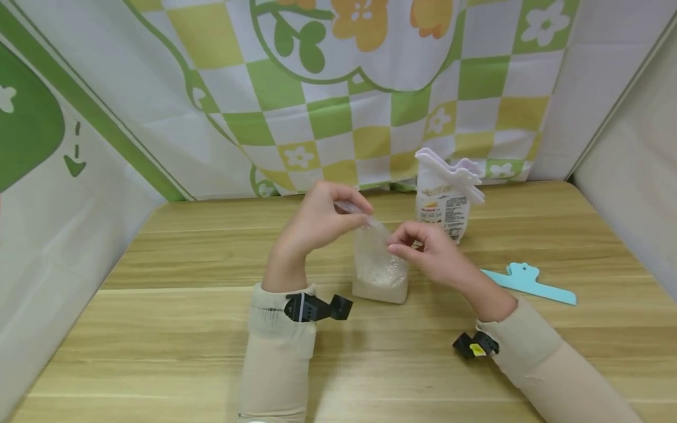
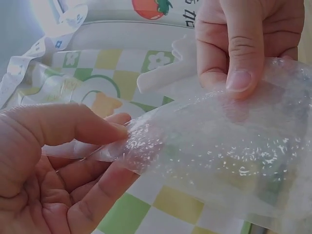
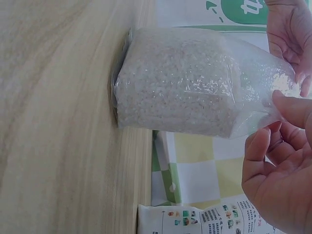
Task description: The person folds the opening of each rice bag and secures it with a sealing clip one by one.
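Wooden counter [image 1: 174,335] carries, at rear right, a printed pouch [image 1: 431,205]; its fine text is too small to read. Front-left of it, a clear rice bag [image 1: 379,285] stands upright; my left fingers [image 1: 351,195] and right fingers [image 1: 412,230] pinch its top edge.

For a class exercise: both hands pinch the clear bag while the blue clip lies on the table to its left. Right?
Wrong side: the head view shows the blue clip on the table right of the clear bag. The left hand and right hand do pinch it.
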`<state>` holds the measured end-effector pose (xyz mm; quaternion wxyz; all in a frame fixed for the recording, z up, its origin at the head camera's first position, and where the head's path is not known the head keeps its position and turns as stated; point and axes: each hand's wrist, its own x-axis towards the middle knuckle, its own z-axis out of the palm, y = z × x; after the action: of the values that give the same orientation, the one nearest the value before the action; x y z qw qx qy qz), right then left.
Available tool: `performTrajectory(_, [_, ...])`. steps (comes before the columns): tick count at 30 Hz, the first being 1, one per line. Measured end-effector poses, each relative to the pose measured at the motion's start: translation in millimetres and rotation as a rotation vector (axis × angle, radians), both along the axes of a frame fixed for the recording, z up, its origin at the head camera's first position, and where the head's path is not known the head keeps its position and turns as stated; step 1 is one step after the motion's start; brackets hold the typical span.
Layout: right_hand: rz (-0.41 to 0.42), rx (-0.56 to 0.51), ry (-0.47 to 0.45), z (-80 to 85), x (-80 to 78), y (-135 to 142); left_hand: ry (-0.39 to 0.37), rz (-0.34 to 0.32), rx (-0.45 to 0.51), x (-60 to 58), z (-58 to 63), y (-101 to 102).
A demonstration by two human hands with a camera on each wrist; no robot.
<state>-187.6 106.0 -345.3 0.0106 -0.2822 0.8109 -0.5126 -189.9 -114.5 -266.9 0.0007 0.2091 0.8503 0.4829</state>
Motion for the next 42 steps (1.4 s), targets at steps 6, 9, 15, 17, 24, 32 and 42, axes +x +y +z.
performTrajectory(6, [0.006, -0.003, -0.015, -1.5, 0.0, 2.0, -0.068, 0.011, 0.008, 1.3, 2.9, -0.5])
performTrajectory(9, [0.011, -0.001, -0.023, -1.6, -0.3, 2.9, -0.102, 0.006, 0.032, 2.4, 4.8, -0.2])
performTrajectory(15, [0.026, 0.002, -0.026, -2.6, -0.6, 3.9, -0.058, 0.009, -0.018, 6.7, 7.6, 0.6])
performTrajectory(17, [0.025, 0.003, -0.027, -2.8, -0.4, 3.6, -0.023, 0.032, -0.065, 8.8, 8.6, 1.4])
performTrajectory(24, [0.013, -0.014, -0.036, 0.3, 1.8, 1.3, 0.071, 0.092, -0.204, 19.2, 16.3, 6.0])
performTrajectory(32, [-0.003, -0.016, -0.050, 5.5, 4.1, -1.3, 0.068, 0.063, -0.205, 19.5, 18.0, 3.2])
performTrajectory(42, [-0.075, -0.086, 0.048, 1.6, 3.0, -10.2, 0.053, 0.022, -0.198, 18.3, 17.5, 2.9])
